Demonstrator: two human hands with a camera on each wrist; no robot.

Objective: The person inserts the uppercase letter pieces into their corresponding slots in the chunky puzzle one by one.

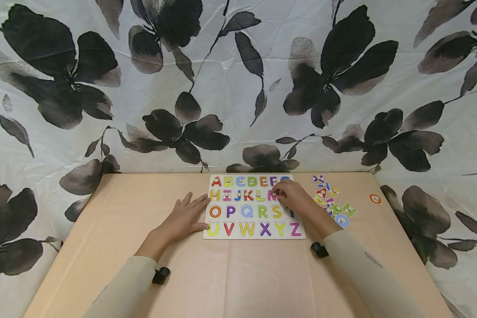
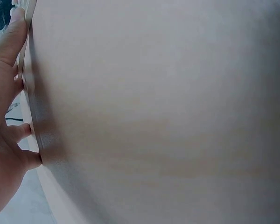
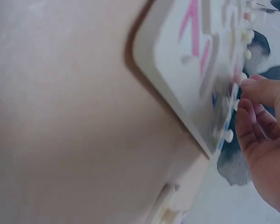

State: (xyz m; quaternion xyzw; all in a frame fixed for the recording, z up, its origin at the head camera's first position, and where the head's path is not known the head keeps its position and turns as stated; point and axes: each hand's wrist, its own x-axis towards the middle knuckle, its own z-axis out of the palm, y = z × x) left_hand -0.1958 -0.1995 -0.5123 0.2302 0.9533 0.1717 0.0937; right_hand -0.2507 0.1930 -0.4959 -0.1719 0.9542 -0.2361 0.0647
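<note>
A white alphabet puzzle board (image 1: 242, 236) lies on the table, with rows of coloured letters from A to Z. My left hand (image 1: 184, 216) rests at its left edge, fingers spread, thumb by the yellow U (image 1: 213, 229). Over the second row, my right hand (image 1: 296, 198) has thumb and fingertips together at the pink M (image 1: 271, 195). The right wrist view shows those fingertips pinching a small white knob (image 3: 243, 77) of a letter piece. The hand hides much of the board's right side.
Right of the board lies a loose heap of letter pieces, among them a green N (image 1: 348, 210) and a blue O (image 1: 342, 221). An orange O (image 1: 375, 199) sits apart near the right edge of the table (image 1: 262, 282). Behind hangs a floral cloth (image 1: 230, 106).
</note>
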